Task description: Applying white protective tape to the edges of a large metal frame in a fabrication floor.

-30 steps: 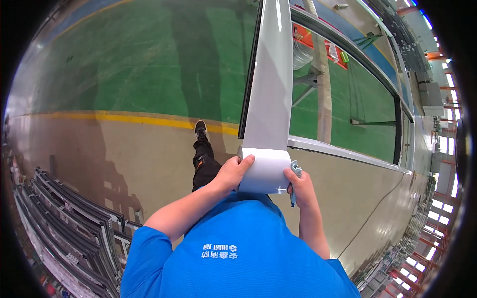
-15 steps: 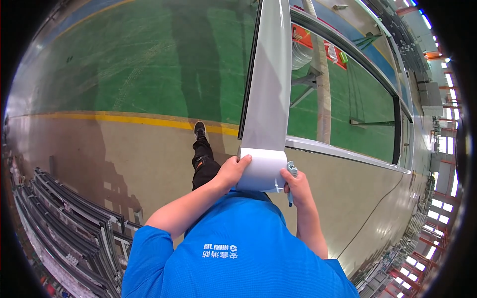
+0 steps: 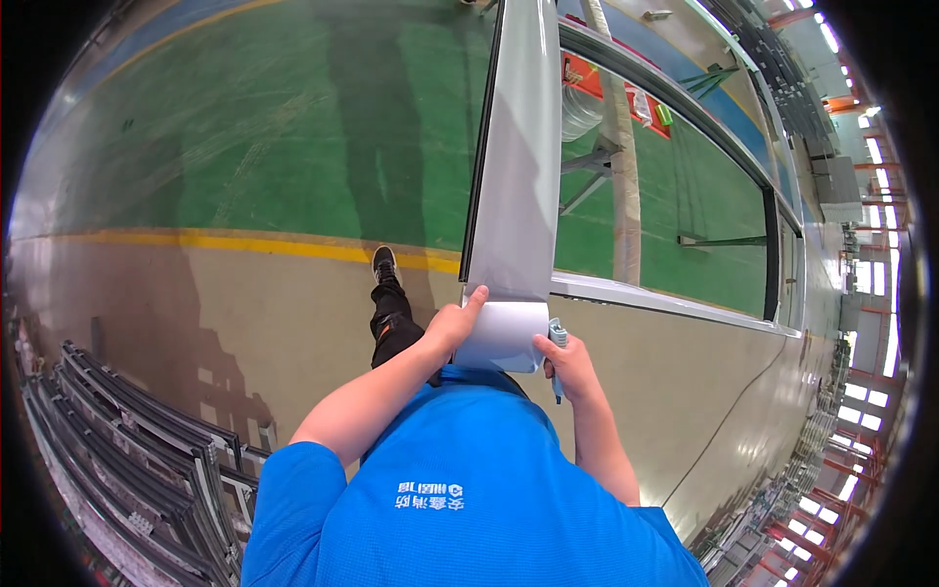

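A wide roll of white film [image 3: 503,338] hangs at the near end of a long pale grey frame bar [image 3: 518,147], with its sheet running onto the bar. My left hand [image 3: 456,321] is closed on the roll's left side, thumb stretched up along the film's edge and fingers mostly hidden. At the right side, my right hand [image 3: 571,366] is closed around a light blue utility knife [image 3: 558,336] with a ribbed handle. Its thumb also touches the roll's right end. The roll sits close in front of my blue shirt.
The glazing-style frame [image 3: 675,304] extends right, over a padded support beam [image 3: 626,186]. A red tray [image 3: 584,74] shows through the frame's opening. Dark frame profiles [image 3: 147,440] are stacked at lower left. A thin cable [image 3: 729,416] runs across the floor at right.
My left hand has shifted up along the film's edge, its thumb now nearer the bar. The frame, roll and both hands sit slightly farther left in view.
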### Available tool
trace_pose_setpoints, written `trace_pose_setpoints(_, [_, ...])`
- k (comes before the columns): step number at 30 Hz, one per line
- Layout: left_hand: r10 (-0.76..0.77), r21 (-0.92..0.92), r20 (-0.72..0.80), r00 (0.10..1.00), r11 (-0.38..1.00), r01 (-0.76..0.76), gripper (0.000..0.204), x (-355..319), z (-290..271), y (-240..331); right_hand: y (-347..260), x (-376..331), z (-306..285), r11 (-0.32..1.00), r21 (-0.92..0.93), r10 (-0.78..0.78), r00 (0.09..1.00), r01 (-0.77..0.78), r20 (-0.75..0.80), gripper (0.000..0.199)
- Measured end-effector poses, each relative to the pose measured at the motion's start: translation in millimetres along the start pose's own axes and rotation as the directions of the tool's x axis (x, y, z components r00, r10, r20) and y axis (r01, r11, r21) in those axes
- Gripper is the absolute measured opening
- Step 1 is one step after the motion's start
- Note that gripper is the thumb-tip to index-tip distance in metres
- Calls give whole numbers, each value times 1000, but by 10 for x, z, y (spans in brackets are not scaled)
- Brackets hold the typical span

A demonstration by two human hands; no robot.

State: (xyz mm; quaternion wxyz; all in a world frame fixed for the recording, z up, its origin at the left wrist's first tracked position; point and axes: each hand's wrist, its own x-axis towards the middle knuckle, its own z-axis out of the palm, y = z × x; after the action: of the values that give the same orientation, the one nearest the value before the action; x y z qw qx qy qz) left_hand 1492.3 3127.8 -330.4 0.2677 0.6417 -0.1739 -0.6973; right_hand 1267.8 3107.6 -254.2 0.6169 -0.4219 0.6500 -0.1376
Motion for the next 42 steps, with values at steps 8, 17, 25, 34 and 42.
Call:
trace_pose_setpoints(8, [133,86,-32,991,988,-130,76,111,20,-238,-753,258,-90,980,-104,-162,981,173,104,22])
trace_pose_setpoints(17, [297,207,-22,955,935,-286,78,327,-3,-521,-903,1097,622,963,183,54,804,-200,592,20])
trace_pose_setpoints(25, [72,61,45,996,995,-74,61,38,-66,-33,-521,904,-382,668,717,-19,959,-199,283,20])
trace_pose_setpoints(34, [90,25,22,996,996,-91,67,-65,-36,-78,-401,320,67,570,809,-195,980,145,-39,26])
trace_pose_setpoints(42, [42,-9,53,998,999,-41,59,-103,-50,11,-363,376,532,591,783,-203,975,192,-85,27])
